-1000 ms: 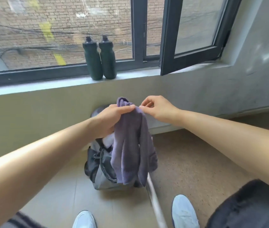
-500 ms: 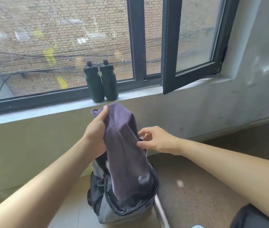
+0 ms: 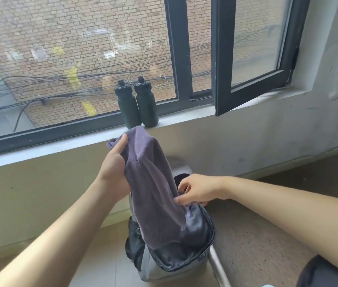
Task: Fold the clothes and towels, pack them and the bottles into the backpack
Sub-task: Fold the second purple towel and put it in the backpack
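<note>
The left hand (image 3: 114, 168) grips the upper end of a purple towel (image 3: 149, 183), with the thumb laid across the cloth near its top and the fingers hidden behind the fabric. The towel hangs from that grip as a long, loosely bunched strip, slanting down towards five o'clock. The right hand (image 3: 199, 191) comes in from three o'clock and pinches the towel's right edge lower down between its thumb and curled fingers, just above the bag's mouth.

The towel's lower end hangs into the open top of a grey backpack (image 3: 176, 266). The backpack stands on the floor (image 3: 102, 264) at six o'clock in the view, close under the wall below the window. Its zip is undone and its dark lining shows around the cloth. How deep the towel reaches inside cannot be told.

Two dark green bottles with black caps stand upright on the window sill (image 3: 184, 119) at twelve o'clock from the backpack. The left bottle (image 3: 128, 108) and the right bottle (image 3: 146, 106) touch side by side against the window frame. From this view the towel's top overlaps the foot of the left bottle.

At two o'clock a dark-framed window sash (image 3: 253, 59) stands swung inward over the sill. A pale metal bar (image 3: 217, 264) runs along the floor just beside the backpack at its four o'clock, and a dark fuzzy shape (image 3: 329, 272) fills the five o'clock corner.
</note>
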Demonstrator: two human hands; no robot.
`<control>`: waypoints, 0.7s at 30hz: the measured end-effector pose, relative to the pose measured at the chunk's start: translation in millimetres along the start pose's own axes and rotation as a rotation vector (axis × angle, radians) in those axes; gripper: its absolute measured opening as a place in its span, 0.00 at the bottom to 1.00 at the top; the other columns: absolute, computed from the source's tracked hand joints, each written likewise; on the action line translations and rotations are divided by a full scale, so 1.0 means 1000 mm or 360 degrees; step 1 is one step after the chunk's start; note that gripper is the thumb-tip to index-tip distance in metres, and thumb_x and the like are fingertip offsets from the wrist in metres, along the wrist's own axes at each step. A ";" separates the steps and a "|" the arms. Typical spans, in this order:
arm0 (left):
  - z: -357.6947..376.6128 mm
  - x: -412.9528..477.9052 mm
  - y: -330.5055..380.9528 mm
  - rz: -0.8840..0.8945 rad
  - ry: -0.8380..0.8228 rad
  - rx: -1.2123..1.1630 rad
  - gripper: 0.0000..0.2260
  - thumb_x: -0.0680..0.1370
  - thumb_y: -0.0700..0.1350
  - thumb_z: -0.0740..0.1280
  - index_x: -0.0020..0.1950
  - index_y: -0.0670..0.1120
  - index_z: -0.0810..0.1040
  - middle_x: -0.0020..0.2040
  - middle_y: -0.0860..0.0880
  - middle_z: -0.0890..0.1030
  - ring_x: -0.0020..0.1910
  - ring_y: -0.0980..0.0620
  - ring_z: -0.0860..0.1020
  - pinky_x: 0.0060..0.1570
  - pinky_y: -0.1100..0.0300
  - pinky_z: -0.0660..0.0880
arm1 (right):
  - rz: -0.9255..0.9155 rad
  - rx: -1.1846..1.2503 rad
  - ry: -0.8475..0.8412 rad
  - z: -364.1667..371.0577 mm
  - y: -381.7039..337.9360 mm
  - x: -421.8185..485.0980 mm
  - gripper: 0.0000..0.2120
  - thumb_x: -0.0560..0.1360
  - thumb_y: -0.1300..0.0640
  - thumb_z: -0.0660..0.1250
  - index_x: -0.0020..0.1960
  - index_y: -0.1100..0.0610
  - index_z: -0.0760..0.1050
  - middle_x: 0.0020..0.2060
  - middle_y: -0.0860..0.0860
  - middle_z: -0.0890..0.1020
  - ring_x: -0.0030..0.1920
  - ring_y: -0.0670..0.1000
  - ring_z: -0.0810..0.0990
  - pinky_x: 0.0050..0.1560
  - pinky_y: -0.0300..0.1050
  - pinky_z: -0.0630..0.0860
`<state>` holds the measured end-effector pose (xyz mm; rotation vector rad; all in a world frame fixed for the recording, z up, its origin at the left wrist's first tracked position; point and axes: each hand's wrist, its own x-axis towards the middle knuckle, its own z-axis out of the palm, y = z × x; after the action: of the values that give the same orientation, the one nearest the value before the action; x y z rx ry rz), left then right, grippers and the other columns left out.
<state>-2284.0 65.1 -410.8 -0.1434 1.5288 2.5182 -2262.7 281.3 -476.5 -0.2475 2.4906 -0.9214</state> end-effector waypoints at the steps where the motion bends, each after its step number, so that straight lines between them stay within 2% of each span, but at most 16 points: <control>1: 0.000 -0.002 0.001 -0.0012 -0.0031 0.0010 0.22 0.83 0.56 0.65 0.70 0.43 0.79 0.63 0.41 0.83 0.62 0.43 0.82 0.65 0.47 0.77 | -0.0023 -0.0026 0.0067 0.005 0.000 0.001 0.31 0.75 0.41 0.72 0.72 0.54 0.70 0.66 0.55 0.79 0.62 0.54 0.80 0.61 0.52 0.80; 2: 0.000 -0.005 0.002 -0.0023 -0.0060 0.0025 0.21 0.83 0.56 0.65 0.68 0.42 0.80 0.61 0.41 0.84 0.59 0.42 0.83 0.63 0.48 0.78 | -0.0090 0.0032 0.0164 0.009 -0.002 0.003 0.34 0.75 0.43 0.73 0.76 0.52 0.66 0.68 0.53 0.77 0.65 0.53 0.77 0.63 0.50 0.78; 3: 0.001 -0.007 0.002 -0.0025 -0.0089 0.0043 0.20 0.82 0.56 0.65 0.65 0.42 0.81 0.57 0.41 0.84 0.56 0.42 0.84 0.61 0.48 0.78 | -0.0195 0.0139 0.0262 0.010 -0.002 0.006 0.30 0.75 0.47 0.74 0.74 0.51 0.69 0.65 0.52 0.80 0.63 0.50 0.79 0.61 0.48 0.77; 5: 0.002 -0.009 0.002 -0.0016 -0.0125 0.0060 0.17 0.82 0.55 0.65 0.59 0.43 0.82 0.52 0.41 0.84 0.52 0.43 0.84 0.60 0.49 0.79 | -0.0310 0.0315 0.0418 0.009 -0.004 0.014 0.09 0.77 0.55 0.72 0.56 0.54 0.81 0.48 0.53 0.85 0.46 0.47 0.80 0.51 0.48 0.78; 6: 0.001 -0.009 0.003 -0.0015 -0.0123 0.0075 0.17 0.82 0.55 0.65 0.60 0.43 0.82 0.53 0.40 0.84 0.53 0.42 0.84 0.61 0.48 0.78 | -0.0301 0.0400 0.0474 0.006 -0.006 0.015 0.03 0.78 0.58 0.70 0.48 0.57 0.82 0.41 0.52 0.84 0.41 0.46 0.78 0.46 0.47 0.76; 7: 0.000 -0.008 0.004 -0.0016 -0.0123 0.0098 0.18 0.82 0.55 0.65 0.62 0.42 0.81 0.55 0.39 0.84 0.55 0.41 0.83 0.62 0.47 0.78 | -0.0264 0.0504 0.0516 0.002 -0.008 0.016 0.06 0.79 0.60 0.67 0.46 0.59 0.82 0.39 0.52 0.83 0.39 0.46 0.77 0.43 0.44 0.74; 10: -0.009 -0.004 0.004 0.0002 -0.0146 0.0267 0.19 0.83 0.54 0.66 0.66 0.42 0.79 0.60 0.36 0.81 0.60 0.39 0.81 0.69 0.43 0.74 | -0.0166 0.0832 0.0585 -0.007 -0.012 0.013 0.11 0.82 0.63 0.61 0.53 0.60 0.82 0.45 0.55 0.86 0.42 0.48 0.81 0.40 0.37 0.77; 13: -0.018 0.000 -0.004 0.0090 -0.0081 0.0591 0.22 0.77 0.53 0.74 0.63 0.38 0.79 0.60 0.33 0.81 0.62 0.38 0.81 0.66 0.46 0.75 | -0.0140 0.1233 0.0536 -0.017 -0.019 0.006 0.11 0.85 0.60 0.59 0.56 0.59 0.81 0.44 0.57 0.84 0.38 0.48 0.83 0.34 0.36 0.78; 14: -0.020 0.001 -0.007 0.0104 -0.0108 0.0719 0.25 0.72 0.53 0.77 0.61 0.37 0.81 0.59 0.32 0.82 0.62 0.37 0.82 0.64 0.47 0.76 | -0.0148 0.1336 0.0510 -0.019 -0.021 0.004 0.11 0.85 0.58 0.59 0.57 0.59 0.81 0.44 0.56 0.84 0.37 0.48 0.83 0.35 0.37 0.79; 16: -0.021 0.000 -0.015 0.0098 -0.0210 0.0926 0.24 0.66 0.52 0.80 0.57 0.41 0.84 0.56 0.35 0.85 0.60 0.37 0.83 0.66 0.43 0.75 | -0.0183 0.1471 0.0480 -0.022 -0.024 0.000 0.14 0.85 0.55 0.61 0.59 0.63 0.80 0.47 0.58 0.84 0.42 0.52 0.84 0.45 0.44 0.81; 19: -0.017 -0.001 -0.023 0.0029 -0.0355 0.1072 0.22 0.68 0.50 0.80 0.59 0.44 0.85 0.56 0.38 0.86 0.59 0.39 0.84 0.68 0.38 0.74 | -0.0203 0.1572 0.0440 -0.026 -0.030 -0.007 0.17 0.84 0.52 0.63 0.63 0.65 0.78 0.51 0.62 0.83 0.51 0.58 0.81 0.59 0.56 0.78; 21: -0.013 -0.002 -0.029 0.0007 -0.0482 0.1151 0.20 0.71 0.49 0.79 0.61 0.44 0.84 0.57 0.38 0.85 0.59 0.38 0.84 0.67 0.38 0.75 | -0.0257 0.1609 0.0414 -0.028 -0.034 -0.011 0.16 0.83 0.53 0.64 0.60 0.65 0.79 0.49 0.62 0.82 0.50 0.59 0.81 0.59 0.57 0.78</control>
<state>-2276.2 66.4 -441.0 0.3266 2.1537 1.7263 -2266.3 275.5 -431.7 0.0214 1.8955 -2.2278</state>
